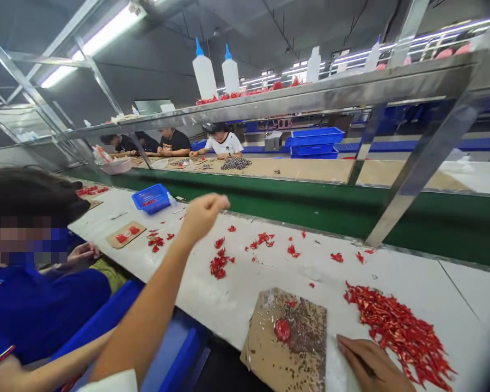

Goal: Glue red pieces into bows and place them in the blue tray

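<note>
My left hand point(204, 216) is raised over the far edge of the white table, its fingers curled together; whatever they may hold is hidden. Low at the right, my right hand point(373, 363) rests by the cardboard, fingers pressed together around something thin and dark that I cannot make out. Between my arms lies a worn, stained cardboard piece point(269, 354) with a round red piece point(282, 330) on it. A large heap of pointed red pieces point(396, 326) spreads just beyond my right hand. A smaller red cluster point(219, 265) lies nearer my left forearm.
A person in blue point(44, 305) sits at the left, near a cardboard point(126, 234) with two red pieces. Behind it stands a blue basket point(152, 199). A metal shelf point(269, 103) with white bottles point(204, 76) crosses above; its slanted post point(408, 185) meets the table's far edge.
</note>
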### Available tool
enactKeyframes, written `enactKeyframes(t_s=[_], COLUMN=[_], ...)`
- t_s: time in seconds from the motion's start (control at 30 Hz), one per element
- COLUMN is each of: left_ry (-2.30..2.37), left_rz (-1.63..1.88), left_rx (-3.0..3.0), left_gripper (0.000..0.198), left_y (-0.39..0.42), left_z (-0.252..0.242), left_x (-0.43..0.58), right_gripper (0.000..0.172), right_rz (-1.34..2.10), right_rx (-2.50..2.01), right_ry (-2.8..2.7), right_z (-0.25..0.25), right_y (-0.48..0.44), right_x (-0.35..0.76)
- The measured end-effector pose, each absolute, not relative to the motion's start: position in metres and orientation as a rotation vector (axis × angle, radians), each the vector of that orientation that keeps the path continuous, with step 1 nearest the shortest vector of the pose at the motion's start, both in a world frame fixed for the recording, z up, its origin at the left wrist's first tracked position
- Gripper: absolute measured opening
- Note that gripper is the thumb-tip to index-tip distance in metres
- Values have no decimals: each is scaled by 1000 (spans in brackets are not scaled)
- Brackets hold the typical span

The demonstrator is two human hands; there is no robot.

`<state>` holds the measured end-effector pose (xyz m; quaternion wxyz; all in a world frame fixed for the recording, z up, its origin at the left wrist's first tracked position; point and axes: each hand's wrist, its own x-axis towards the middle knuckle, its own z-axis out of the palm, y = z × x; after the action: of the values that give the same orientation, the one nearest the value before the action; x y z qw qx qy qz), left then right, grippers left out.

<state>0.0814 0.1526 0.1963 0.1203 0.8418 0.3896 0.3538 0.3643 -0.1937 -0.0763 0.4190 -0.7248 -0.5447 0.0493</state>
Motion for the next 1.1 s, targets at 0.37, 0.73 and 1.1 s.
enactKeyframes(t_s=[0.37, 0.73, 1.1], left_ry=[1234, 1394, 1498], left_rz=[783, 279, 1100], left_rx=[2754, 3033, 1450], left_gripper=[37, 37, 40], left_y=[96, 99, 19], left_z=[-26, -19, -13], left_x=[-18, 8, 32], right_gripper=[36, 19, 13], right_rz=[87, 276, 750], right_rx=[-1982, -1921, -1706], right_ry=[-1284, -1129, -1077], right_z=[-69, -42, 16], right_y=[-203, -199, -146], right_x=[353, 333, 271])
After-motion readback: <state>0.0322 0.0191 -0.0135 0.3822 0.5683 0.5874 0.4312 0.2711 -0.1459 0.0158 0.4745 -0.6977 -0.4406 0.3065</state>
